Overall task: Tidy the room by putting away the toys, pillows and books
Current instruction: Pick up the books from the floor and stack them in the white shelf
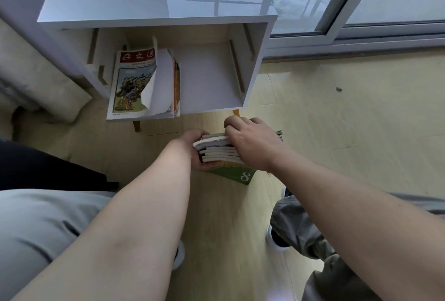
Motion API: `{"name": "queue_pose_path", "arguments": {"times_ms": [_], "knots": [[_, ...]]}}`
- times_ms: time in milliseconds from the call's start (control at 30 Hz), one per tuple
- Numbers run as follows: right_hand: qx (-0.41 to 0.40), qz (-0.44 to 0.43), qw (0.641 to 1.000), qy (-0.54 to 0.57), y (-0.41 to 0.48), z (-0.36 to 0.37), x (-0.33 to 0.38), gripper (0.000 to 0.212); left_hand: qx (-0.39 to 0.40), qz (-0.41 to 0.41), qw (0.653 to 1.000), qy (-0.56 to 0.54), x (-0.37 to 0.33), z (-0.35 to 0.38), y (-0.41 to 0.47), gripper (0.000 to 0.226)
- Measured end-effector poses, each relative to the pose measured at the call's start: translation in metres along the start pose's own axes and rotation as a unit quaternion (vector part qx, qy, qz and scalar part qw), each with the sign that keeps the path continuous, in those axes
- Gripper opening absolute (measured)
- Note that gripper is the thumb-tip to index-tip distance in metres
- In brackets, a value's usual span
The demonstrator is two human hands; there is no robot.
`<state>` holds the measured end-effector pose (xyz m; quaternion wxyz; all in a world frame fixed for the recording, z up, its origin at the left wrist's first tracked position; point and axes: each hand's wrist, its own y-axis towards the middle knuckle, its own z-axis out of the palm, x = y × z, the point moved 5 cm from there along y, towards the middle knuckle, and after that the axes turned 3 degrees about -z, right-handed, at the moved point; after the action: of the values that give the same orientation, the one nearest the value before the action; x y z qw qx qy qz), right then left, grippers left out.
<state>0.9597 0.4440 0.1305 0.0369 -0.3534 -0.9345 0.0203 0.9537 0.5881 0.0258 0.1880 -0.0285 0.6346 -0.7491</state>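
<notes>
A stack of several thin books (220, 150) stands on edge just above the wooden floor, its lowest cover green with a white "8" (244, 176). My left hand (192, 146) grips the stack's left end. My right hand (250, 143) curls over its top and right side. In front stands a white open cabinet (252, 64). On the left of its shelf lean a book with a red title band and a picture cover (131, 81) and thinner books with bent white and orange covers (166, 83).
The right part of the cabinet shelf (207, 79) is bare. A beige cushion or sofa edge (36, 79) lies at the left. A sliding window frame (361, 35) runs along the right back. My knees and shoes (277, 238) flank the floor below.
</notes>
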Motion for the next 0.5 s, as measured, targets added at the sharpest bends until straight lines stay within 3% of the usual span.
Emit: {"name": "queue_pose_path", "arguments": {"times_ms": [167, 300, 500], "knots": [[-0.107, -0.016, 0.992, -0.060, -0.026, -0.039, -0.002, 0.019, 0.009, 0.031, 0.999, -0.015, 0.009, 0.004, -0.006, 0.037], [-0.174, 0.021, 0.981, -0.082, -0.031, -0.086, -0.013, 0.015, 0.009, 0.037, 0.999, -0.020, 0.011, 0.010, -0.006, 0.044], [-0.206, 0.057, 0.971, -0.104, -0.028, -0.140, -0.015, 0.010, -0.007, 0.029, 0.999, -0.039, 0.010, 0.009, -0.008, 0.047]]}}
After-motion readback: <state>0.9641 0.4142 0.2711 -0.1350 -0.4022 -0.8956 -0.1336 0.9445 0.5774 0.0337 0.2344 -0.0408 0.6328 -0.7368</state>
